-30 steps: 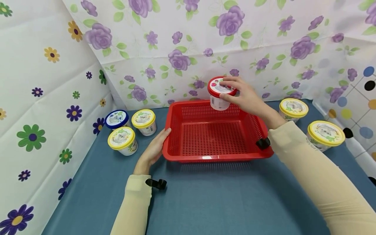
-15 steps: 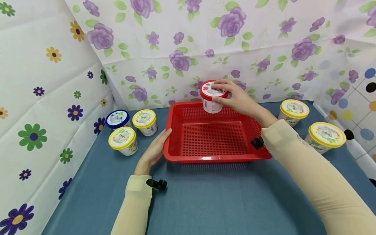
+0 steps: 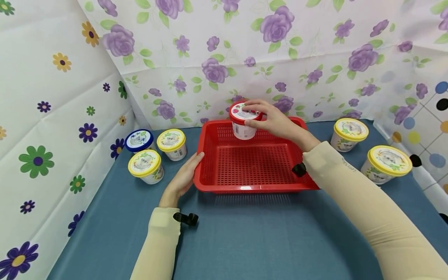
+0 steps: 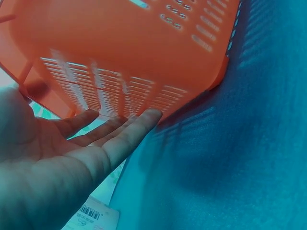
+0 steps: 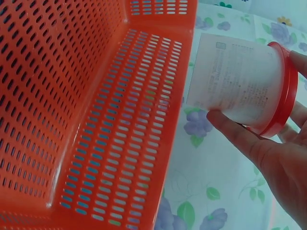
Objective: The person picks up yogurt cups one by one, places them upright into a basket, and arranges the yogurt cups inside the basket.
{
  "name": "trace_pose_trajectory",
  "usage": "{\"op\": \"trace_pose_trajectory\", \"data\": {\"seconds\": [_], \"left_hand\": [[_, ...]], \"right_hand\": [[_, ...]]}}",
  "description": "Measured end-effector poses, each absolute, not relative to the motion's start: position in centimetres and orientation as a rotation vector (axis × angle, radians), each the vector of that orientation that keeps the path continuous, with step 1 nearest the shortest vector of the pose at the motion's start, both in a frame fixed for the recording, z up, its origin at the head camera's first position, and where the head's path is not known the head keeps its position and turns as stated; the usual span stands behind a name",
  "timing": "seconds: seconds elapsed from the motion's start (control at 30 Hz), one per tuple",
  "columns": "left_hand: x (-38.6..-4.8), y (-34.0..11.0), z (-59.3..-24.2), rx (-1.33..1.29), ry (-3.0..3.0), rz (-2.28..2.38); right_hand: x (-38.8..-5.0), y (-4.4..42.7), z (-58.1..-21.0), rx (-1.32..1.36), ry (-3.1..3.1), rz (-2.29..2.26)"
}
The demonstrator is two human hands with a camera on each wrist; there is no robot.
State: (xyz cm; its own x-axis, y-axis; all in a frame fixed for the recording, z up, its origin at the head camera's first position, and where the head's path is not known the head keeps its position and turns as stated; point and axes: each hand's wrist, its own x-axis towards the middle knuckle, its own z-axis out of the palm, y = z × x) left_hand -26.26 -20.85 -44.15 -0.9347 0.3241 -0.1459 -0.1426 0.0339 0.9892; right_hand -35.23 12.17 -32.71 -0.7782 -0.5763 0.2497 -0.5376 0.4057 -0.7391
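Note:
A white tub with a red lid point(image 3: 241, 130) point(image 5: 235, 76) is held upright by my right hand point(image 3: 271, 120) point(image 5: 283, 158), thumb and fingers around its lid and side. It hangs at the back rim of a red perforated basket point(image 3: 255, 188) point(image 5: 165, 143). My left hand point(image 3: 182, 177) point(image 4: 72, 163) grips the basket's left side, thumb over the rim in the head view. In the left wrist view its fingers lie fairly straight against the outer wall point(image 4: 115, 52), with the thumb mostly hidden. The basket holds nothing visible.
Left of the basket stand a blue-lidded tub point(image 3: 139, 140) and two yellow-lidded tubs point(image 3: 171, 140) point(image 3: 145, 163). Two more yellow-lidded tubs point(image 3: 351, 130) point(image 3: 390, 160) stand to its right. A flowered cloth point(image 3: 217, 46) hangs behind the blue table point(image 3: 266, 237).
My right hand has carried the red-lidded tub leftward and slightly down along the basket's back rim. My left hand has stayed at the basket's left side.

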Motion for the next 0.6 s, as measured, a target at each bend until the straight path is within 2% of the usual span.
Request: {"op": "trace_pose_trajectory", "data": {"seconds": [0.6], "left_hand": [[-26.3,-21.0,-44.3,0.214,2.001,1.967]], "right_hand": [[-36.0,10.1,-34.1,-1.061,2.523,-1.369]]}}
